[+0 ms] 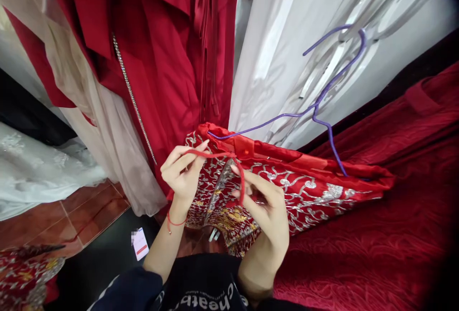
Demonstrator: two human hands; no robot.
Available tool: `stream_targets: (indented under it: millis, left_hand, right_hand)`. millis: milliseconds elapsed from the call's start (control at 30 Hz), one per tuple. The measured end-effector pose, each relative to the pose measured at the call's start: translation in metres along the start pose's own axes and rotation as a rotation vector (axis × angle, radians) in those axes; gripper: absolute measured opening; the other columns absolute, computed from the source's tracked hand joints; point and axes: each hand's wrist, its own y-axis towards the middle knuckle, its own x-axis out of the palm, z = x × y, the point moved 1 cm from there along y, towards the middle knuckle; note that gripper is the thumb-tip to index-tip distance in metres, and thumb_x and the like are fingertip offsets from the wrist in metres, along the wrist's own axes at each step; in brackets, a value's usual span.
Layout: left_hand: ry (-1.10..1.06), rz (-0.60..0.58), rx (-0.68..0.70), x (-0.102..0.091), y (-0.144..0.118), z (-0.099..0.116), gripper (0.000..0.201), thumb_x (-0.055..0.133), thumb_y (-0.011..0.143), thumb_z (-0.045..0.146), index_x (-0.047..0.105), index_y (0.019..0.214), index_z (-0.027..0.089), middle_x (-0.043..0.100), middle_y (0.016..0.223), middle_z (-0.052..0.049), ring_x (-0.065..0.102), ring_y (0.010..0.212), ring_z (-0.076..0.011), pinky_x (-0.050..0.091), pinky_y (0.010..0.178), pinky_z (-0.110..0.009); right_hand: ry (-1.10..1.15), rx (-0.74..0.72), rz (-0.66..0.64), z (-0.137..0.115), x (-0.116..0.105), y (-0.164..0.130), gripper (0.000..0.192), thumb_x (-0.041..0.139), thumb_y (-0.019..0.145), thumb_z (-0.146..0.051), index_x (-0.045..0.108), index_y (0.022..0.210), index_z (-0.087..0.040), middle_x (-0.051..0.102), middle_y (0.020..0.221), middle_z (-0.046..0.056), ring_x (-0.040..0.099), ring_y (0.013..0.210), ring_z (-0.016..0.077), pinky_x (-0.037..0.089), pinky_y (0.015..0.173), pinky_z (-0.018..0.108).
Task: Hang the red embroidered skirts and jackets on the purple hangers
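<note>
Behind right hand, red string partly hidden; left hand pinching

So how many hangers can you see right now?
1. A purple wire hanger runs through the embroidered red garment above both hands. Others may be hidden inside the hanging red and white clothes behind.

Hanging gowns close above, floor open
</note>
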Motion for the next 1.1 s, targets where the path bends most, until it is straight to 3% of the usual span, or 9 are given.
stream_targets:
  millis: [200,367,500,633,733,900,1000,1100]
  left_hand:
    - [-0.365,-0.565,-0.243,0.007,-0.009,-0.007,0.008,0.084,0.074,0.033,0.083,0.080,0.027,0.064,0.067,0.000,0.057,0.057,-0.0093,0.043,0.049,-0.021]
    - [-0.354,-0.767,-0.286,-0.001,-0.003,-0.004,0.022,0.091,0.063,0.034,0.079,0.077,0.022,0.070,0.083,-0.003,0.066,0.074,-0.0145,0.053,0.069,-0.024]
    - [-0.305,-0.874,-0.346,-0.007,0.001,0.001,0.030,0.092,0.060,0.037,0.074,0.076,0.018,0.068,0.080,-0.003,0.062,0.071,-0.0143,0.050,0.066,-0.024]
    - [-0.356,-0.886,-0.507,-0.006,-0.001,0.000,0.027,0.087,0.069,0.039,0.076,0.081,0.017,0.068,0.082,-0.005,0.056,0.063,-0.0115,0.045,0.054,-0.022]
    - [-0.411,-0.862,-0.618,-0.004,-0.004,-0.001,0.020,0.080,0.078,0.037,0.078,0.082,0.018,0.070,0.087,-0.007,0.062,0.070,-0.0141,0.049,0.059,-0.024]
    - [-0.323,-0.642,-0.621,-0.002,-0.004,-0.003,0.014,0.074,0.084,0.034,0.076,0.086,0.020,0.073,0.085,-0.004,0.067,0.078,-0.0142,0.053,0.072,-0.023]
    - [-0.269,-0.494,-0.634,-0.001,-0.002,-0.004,0.018,0.068,0.089,0.037,0.069,0.092,0.020,0.070,0.073,0.000,0.061,0.060,-0.0095,0.050,0.061,-0.020]
    - [-0.207,-0.463,-0.602,0.000,0.000,-0.005,0.020,0.063,0.092,0.040,0.064,0.094,0.020,0.066,0.062,0.004,0.054,0.049,-0.0081,0.046,0.053,-0.019]
  right_hand:
    - [-0.052,-0.056,0.137,-0.002,0.000,-0.005,0.048,0.059,0.094,-0.011,0.062,0.135,-0.036,0.061,0.082,-0.003,0.053,0.070,0.0106,0.046,0.066,0.024]
    - [-0.101,-0.139,0.042,-0.004,0.003,0.000,0.041,0.058,0.094,-0.009,0.069,0.124,-0.034,0.056,0.087,-0.001,0.052,0.068,0.0088,0.042,0.058,0.023]
    - [-0.241,-0.217,-0.012,0.000,0.007,0.003,0.029,0.061,0.093,-0.010,0.073,0.112,-0.028,0.052,0.090,0.001,0.049,0.068,0.0089,0.039,0.057,0.024]
    - [-0.376,-0.248,0.106,-0.001,0.014,0.003,0.022,0.061,0.093,-0.011,0.071,0.109,-0.022,0.053,0.093,0.002,0.052,0.070,0.0092,0.042,0.057,0.023]
    - [-0.425,-0.221,0.246,-0.005,0.018,0.001,0.020,0.062,0.093,-0.011,0.069,0.108,-0.022,0.058,0.096,0.003,0.059,0.080,0.0112,0.049,0.065,0.024]
    - [-0.406,-0.127,0.420,-0.002,0.018,0.006,0.018,0.063,0.092,-0.012,0.070,0.105,-0.023,0.062,0.094,0.001,0.062,0.087,0.0124,0.053,0.078,0.027]
    - [-0.410,-0.119,0.488,0.004,0.016,0.012,0.014,0.064,0.092,-0.014,0.071,0.101,-0.021,0.062,0.092,0.001,0.062,0.085,0.0122,0.053,0.075,0.027]
    - [-0.425,-0.101,0.559,0.009,0.015,0.016,0.013,0.064,0.092,-0.017,0.072,0.101,-0.021,0.062,0.090,0.001,0.060,0.080,0.0118,0.053,0.070,0.026]
